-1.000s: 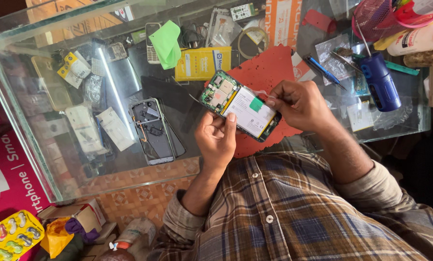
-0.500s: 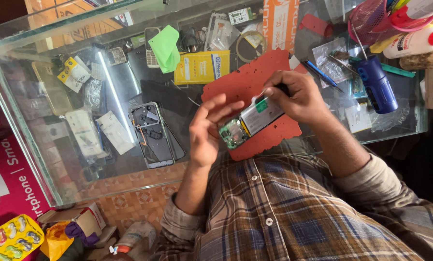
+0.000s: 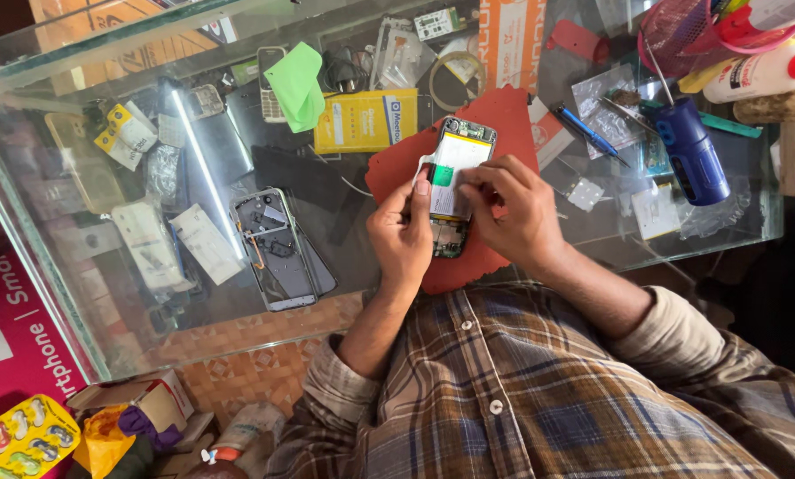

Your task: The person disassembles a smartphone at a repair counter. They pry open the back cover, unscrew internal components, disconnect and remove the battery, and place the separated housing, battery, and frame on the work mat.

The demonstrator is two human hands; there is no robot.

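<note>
An opened phone (image 3: 455, 164) with its back off shows a white battery, a green sticker and a circuit board. It lies lengthwise over a red mat (image 3: 504, 115) on the glass counter (image 3: 87, 293). My left hand (image 3: 404, 232) grips the phone's left edge, one finger pressed against the side of the battery. My right hand (image 3: 515, 213) holds the right side, its fingertips resting on the battery near the middle. The phone's lower end is partly hidden between both hands.
A bare phone frame (image 3: 273, 248) lies left of the mat. Behind are a green cloth (image 3: 295, 84), a yellow box (image 3: 366, 120), a blue pen-like tool (image 3: 584, 131), a blue cylinder (image 3: 690, 151), a white bottle (image 3: 761, 75) and a pink basket (image 3: 681, 31).
The phone has turned from a slanted hold to pointing straight away from me over the red mat. Both hands shifted right with it, and the right fingers now rest on the battery.
</note>
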